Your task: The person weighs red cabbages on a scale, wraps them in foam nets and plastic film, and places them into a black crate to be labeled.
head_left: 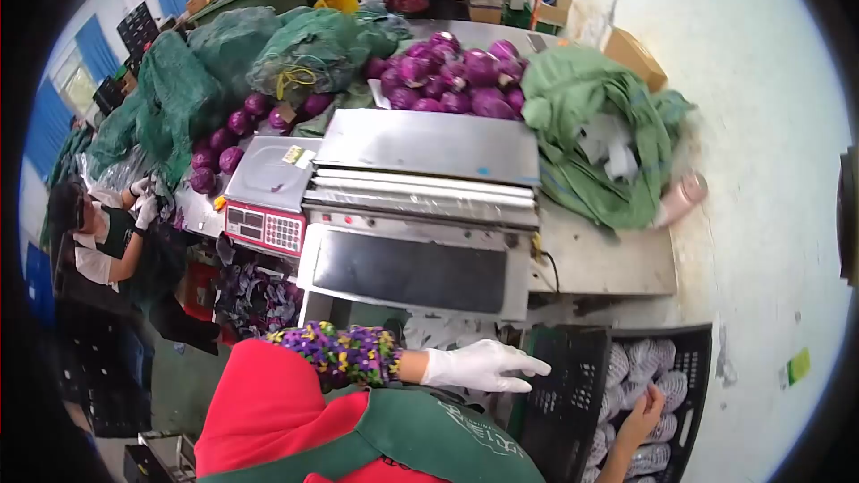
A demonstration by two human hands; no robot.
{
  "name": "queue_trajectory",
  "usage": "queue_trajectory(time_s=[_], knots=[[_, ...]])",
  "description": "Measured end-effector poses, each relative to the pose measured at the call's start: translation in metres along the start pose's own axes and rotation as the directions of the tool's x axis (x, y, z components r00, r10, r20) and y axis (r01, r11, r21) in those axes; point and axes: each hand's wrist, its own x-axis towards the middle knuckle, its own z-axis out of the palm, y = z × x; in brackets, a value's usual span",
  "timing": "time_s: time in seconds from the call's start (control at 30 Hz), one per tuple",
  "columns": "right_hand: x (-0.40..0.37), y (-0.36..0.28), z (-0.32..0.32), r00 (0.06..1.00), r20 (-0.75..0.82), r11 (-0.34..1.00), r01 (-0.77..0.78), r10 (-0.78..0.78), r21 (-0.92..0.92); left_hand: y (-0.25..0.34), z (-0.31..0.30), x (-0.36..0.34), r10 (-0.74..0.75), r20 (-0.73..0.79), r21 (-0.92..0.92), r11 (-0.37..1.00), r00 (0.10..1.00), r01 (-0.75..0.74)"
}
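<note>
White-netted pcs are packed in black crate; prob. firm, fairly light, easily bruised – best cupped round the middle. R hand is held at them, grip can't be told; L hand – empty, fingers extended.

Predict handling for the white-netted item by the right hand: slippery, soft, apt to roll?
The white-netted item probably won't slip much: its mesh looks textured. Being rounded, it could roll on a flat surface, though packed neighbours in the black crate would likely limit that here. The netting may yield slightly; weight can't be judged.
</note>
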Motion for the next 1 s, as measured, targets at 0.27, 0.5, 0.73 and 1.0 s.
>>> queue_trajectory(time_s=[0.27,0.5,0.73,1.0], knots=[[0.002,-0.174,0.141,0.977,0.150,0.987,0.144,-0.153,0.069,-0.063,-0.217,-0.110,-0.102,-0.519,-0.016,0.994,0.848,0.110],[0.021,-0.247,0.210,0.955,0.228,0.982,0.185,-0.190,0.043,-0.201,-0.440,-0.085,-0.143,-0.819,0.004,0.967,0.556,0.254],[0.142,-0.412,0.349,0.444,0.447,0.490,0.872,-0.777,-0.015,-0.271,-0.558,-0.002,-0.239,-0.912,0.137,0.588,0.333,0.797],[0.278,-0.508,0.653,0.324,0.513,0.415,0.907,-0.795,0.069,-0.301,-0.572,0.024,-0.273,-0.875,0.141,0.646,0.400,0.750]])
